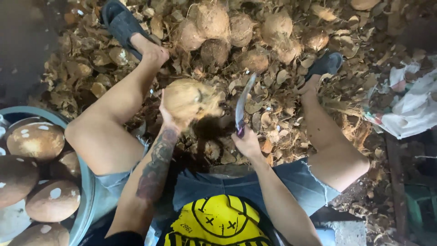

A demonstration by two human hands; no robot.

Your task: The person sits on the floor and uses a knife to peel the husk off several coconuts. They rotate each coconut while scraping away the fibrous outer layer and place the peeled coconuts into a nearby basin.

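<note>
Seen from the head camera, the person sat with knees spread, a yellow printed shirt [218, 222] and grey shorts [291, 182] nearest the lens. At the lower left a grey tub [88, 200] held peeled brown coconuts [34, 140] flecked with white. The left hand [167, 117], on a tattooed forearm, was curled under and around the near side of a husked, fibrous coconut [190, 100], holding it raised between the knees. The right hand [248, 142] was wrapped shut around the handle of a curved knife [242, 104], its fingers fully closed. The blade rose away from the body, its long axis running nearly upright in the view and leaning slightly right at the tip. The coconut lay just to the left of the blade, near it but apart; a narrow gap showed between the two, though motion blur softened the edges. The left hand was the one in contact with the coconut; the right was separated from it by the blade. Beyond, both feet in dark sandals [119, 23] rested on a floor littered with husk chips [273, 95], and farther off lay a pile of unpeeled coconuts [241, 29].
</note>
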